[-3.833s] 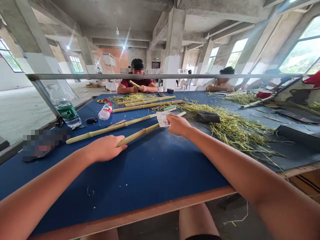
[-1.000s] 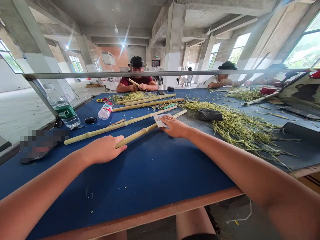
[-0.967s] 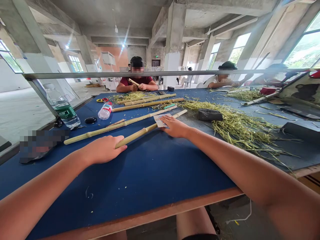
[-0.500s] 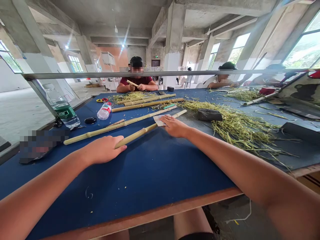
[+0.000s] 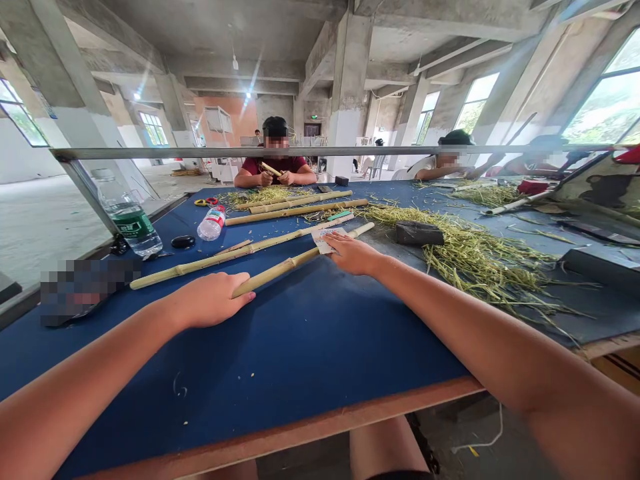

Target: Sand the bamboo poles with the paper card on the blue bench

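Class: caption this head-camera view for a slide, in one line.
Left hand on a bamboo pole, right hand on a paper card, at a blue table.

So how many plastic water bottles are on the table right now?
2: a large green-labelled bottle near the left edge of the blue table, and a small red-labelled bottle further in. Others may be hidden.

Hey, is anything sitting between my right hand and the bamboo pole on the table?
Yes, a small printed paper card lies over the bamboo pole, and your right hand rests its fingers on that card, so the card sits between them.
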The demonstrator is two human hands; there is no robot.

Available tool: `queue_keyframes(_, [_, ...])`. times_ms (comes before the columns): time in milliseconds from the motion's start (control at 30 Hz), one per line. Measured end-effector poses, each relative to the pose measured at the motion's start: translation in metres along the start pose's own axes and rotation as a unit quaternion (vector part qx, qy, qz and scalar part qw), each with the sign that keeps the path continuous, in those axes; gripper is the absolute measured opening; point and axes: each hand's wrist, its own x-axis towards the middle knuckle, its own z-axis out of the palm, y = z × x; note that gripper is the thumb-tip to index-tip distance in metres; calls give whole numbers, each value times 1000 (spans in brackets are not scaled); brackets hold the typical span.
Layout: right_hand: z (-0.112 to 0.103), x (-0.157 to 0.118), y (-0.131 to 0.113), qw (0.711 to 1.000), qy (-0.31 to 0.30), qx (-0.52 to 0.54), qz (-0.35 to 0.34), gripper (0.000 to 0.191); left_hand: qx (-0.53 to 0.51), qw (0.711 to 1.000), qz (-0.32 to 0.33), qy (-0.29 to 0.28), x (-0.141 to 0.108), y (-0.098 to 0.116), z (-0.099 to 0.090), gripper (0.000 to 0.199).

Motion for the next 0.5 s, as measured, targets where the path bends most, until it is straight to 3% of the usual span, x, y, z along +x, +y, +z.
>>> queue_keyframes(333, [-4,-2,2,999,24,25,-8,67,-1,1000,-4,-5,-1,1,-2,50])
queue_keyframes(500, [7,-1,-6,993,52,65,-79,65,4,1000,0,-1,1,-1,0,49])
